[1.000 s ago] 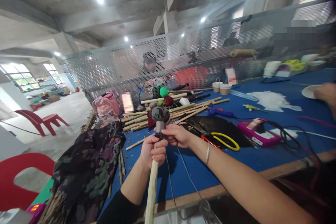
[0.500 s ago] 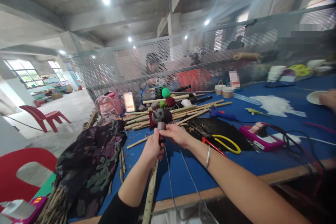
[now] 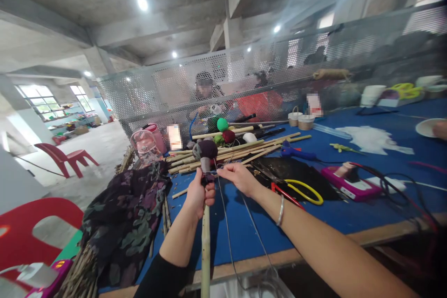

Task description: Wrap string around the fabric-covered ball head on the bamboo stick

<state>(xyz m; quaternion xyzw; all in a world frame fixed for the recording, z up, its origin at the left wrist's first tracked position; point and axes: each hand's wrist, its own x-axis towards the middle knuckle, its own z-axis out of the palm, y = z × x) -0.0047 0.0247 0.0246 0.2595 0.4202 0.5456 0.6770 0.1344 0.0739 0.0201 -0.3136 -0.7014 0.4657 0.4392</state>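
**The right hand [image 3: 240,178] is moving off the stick [image 3: 206,242]**

Closest to us, the pale stick is pointing up over the near edge of the blue tabletop [image 3: 352,214]. The left hand [image 3: 199,194] is wrapping tightly round it, just under a grey band [image 3: 206,165]. A dark ball [image 3: 208,149] is sitting above the band. Compared with half a second ago, the right hand is no longer resting close against the band; a gap is showing now. Its fingertips are pinching together, and they seem to be holding thin grey thread [image 3: 226,216]. So the thread is probably pulling out from the stick, as if winding is going on. Long strands are hanging down past the edge.

Farther back, a pink bag [image 3: 145,143] is standing left of a pile of sticks [image 3: 265,146]; I cannot tell what it is holding. On the far right, another person's hand [image 3: 440,129] is touching a white dish [image 3: 425,127]. Two little pots [image 3: 306,122] are sitting side by side, but their insides are hiding. Beyond them, a white cup [image 3: 372,96] is standing beside a low box [image 3: 391,102] that is holding something yellow [image 3: 407,90].
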